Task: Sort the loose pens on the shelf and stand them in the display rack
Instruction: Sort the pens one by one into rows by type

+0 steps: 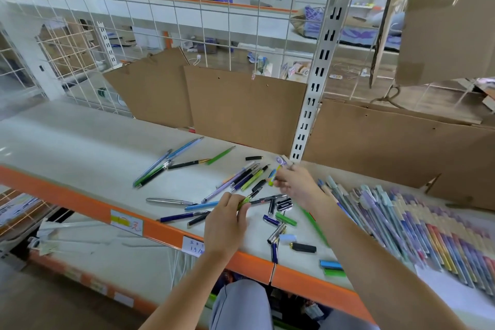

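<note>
— What's around you on the shelf (80, 142)?

— Cardboard panels (241, 104) stand along the back, and a row of packaged pens (401, 222) lies to your right.

— Where are the loose pens (241, 179)?

— Scattered between your hands, caps among them. Your left hand (227, 220) pinches a green pen (245, 201); your right hand (294, 182) grips a blue-and-yellow pen (272, 177) just above the pile.
</note>
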